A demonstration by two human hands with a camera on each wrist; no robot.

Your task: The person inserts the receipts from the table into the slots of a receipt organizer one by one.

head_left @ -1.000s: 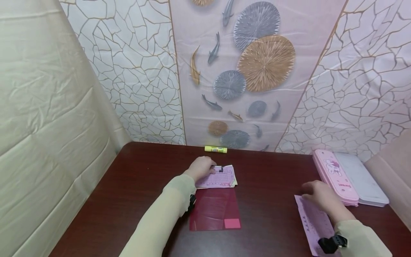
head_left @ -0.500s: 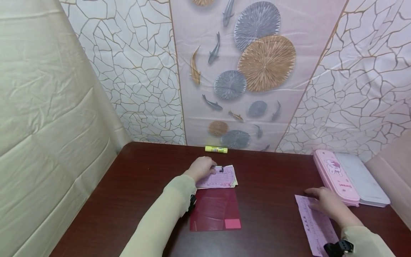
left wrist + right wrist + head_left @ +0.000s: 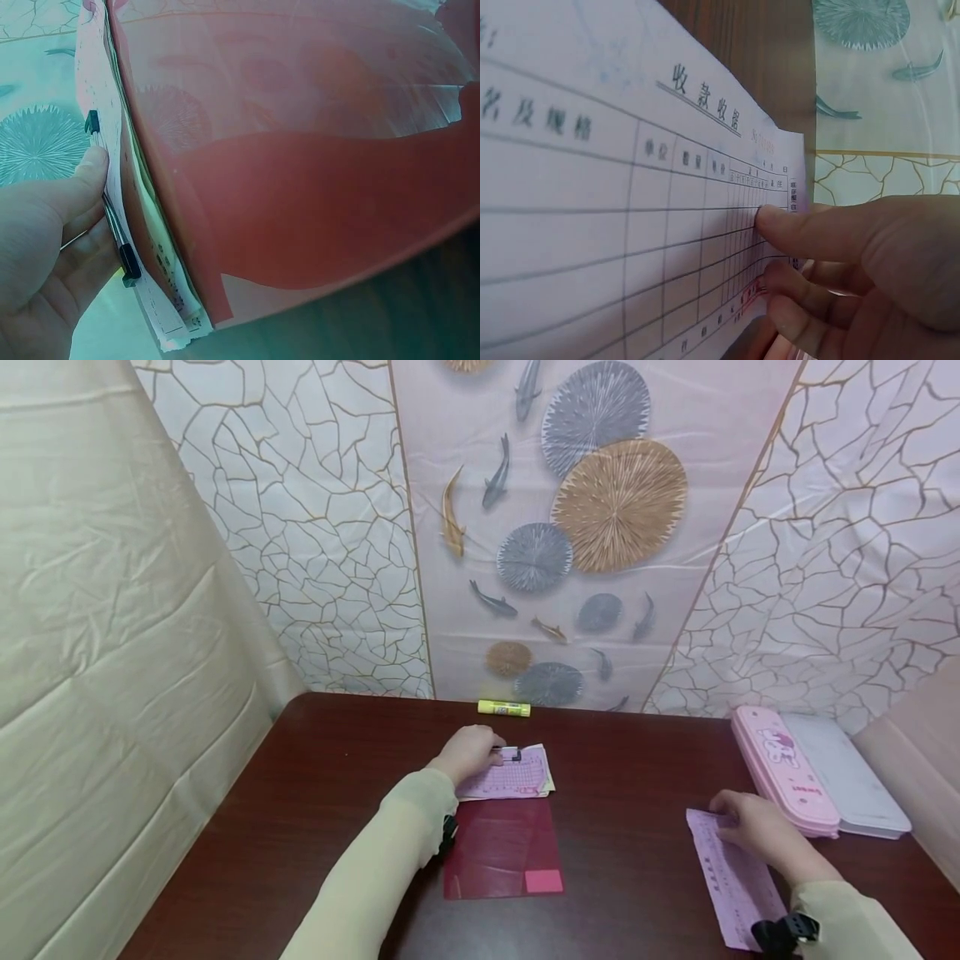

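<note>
At the far middle of the table, my left hand point(image 3: 471, 753) holds the silver-and-black metal clip point(image 3: 120, 236); its thumb lies on the clip's bar in the left wrist view. Under the clip is a stack of pink and pale receipt slips point(image 3: 519, 779), on a see-through red sheet point(image 3: 501, 852) with a pinkish corner patch. On the right, my right hand point(image 3: 761, 833) pinches the far edge of a loose pink receipt slip point(image 3: 660, 210). Its thumb rests on the printed face, with fingers at the edge and behind. Part of this slip is hidden by the hand and wrist camera.
A yellow glue stick point(image 3: 504, 708) lies at the table's back edge. Right of my right hand sit a pink pencil case point(image 3: 787, 772) and a flat white case point(image 3: 847, 777). A patterned cloth point(image 3: 555, 527) hangs behind the dark table point(image 3: 615, 860).
My right hand has shifted slightly right along the loose receipt slip, and its fingers have drawn together on the far edge. My left hand stays on the clip.
</note>
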